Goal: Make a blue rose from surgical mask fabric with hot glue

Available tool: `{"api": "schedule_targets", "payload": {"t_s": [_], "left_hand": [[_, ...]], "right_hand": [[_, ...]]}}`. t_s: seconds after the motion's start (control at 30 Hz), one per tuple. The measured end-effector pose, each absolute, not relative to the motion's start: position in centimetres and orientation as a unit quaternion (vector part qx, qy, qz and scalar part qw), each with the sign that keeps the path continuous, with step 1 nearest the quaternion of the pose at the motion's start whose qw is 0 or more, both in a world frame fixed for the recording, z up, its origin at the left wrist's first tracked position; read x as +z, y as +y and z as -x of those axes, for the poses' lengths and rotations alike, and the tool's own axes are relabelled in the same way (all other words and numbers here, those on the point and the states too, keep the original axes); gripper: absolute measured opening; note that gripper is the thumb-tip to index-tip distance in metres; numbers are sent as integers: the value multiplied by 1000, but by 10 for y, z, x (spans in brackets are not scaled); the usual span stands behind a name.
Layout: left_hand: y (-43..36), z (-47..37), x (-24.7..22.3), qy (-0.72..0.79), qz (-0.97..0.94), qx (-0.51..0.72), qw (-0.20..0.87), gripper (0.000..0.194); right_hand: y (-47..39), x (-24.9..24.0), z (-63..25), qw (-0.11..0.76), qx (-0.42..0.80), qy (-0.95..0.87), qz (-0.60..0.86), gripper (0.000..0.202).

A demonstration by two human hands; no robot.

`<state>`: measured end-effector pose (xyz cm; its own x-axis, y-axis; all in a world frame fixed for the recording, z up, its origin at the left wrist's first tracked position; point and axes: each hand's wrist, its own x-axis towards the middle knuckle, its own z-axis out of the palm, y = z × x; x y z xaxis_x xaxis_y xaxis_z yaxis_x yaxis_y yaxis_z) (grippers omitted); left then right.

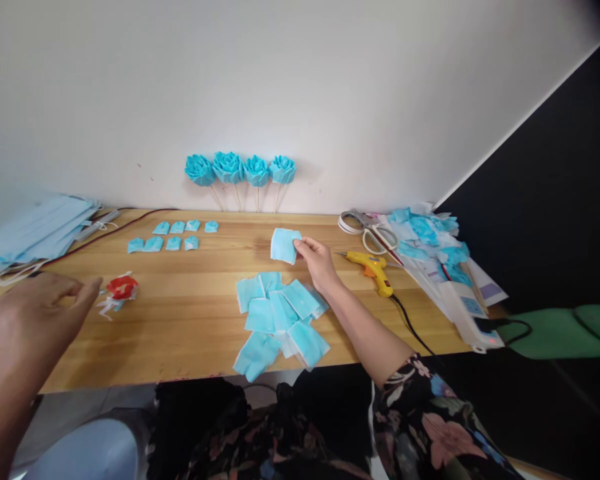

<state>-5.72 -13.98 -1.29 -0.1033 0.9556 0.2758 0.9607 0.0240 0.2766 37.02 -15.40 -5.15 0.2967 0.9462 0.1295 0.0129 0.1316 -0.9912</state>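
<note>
Between thumb and fingers, my right hand (319, 261) pinches a light blue fabric square (284, 245) by its right edge, above the table. Below it lies a loose pile of similar blue squares (275, 313), some overlapping, at the table's front edge. My left hand (37, 317) is over the table's left side, holding nothing visible, with the thumb apart from loosely bent fingers. Just right of its thumb sits a small red crumpled piece with white strands (122, 288). Several small folded blue petals (176, 235) are laid in two rows farther back.
Blue flowers on sticks (229, 168) lean against the wall. A stack of face masks (40, 227) lies at left. At right are a yellow glue gun (373, 268) with a cord, scissors (380, 238), a tape roll (349, 223), blue scraps (423, 228) and a power strip (467, 317).
</note>
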Motion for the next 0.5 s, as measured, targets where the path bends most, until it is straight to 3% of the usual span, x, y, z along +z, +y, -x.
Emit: {"api": "schedule_targets", "payload": {"t_s": [0.13, 0.5], "left_hand": [[-132, 64, -22, -663, 714, -210, 81, 33], [-130, 62, -22, -678, 698, -227, 41, 36]], "right_hand": [[-155, -51, -369, 601, 397, -448, 529, 34], [-154, -53, -370, 589, 389, -460, 539, 33]]}}
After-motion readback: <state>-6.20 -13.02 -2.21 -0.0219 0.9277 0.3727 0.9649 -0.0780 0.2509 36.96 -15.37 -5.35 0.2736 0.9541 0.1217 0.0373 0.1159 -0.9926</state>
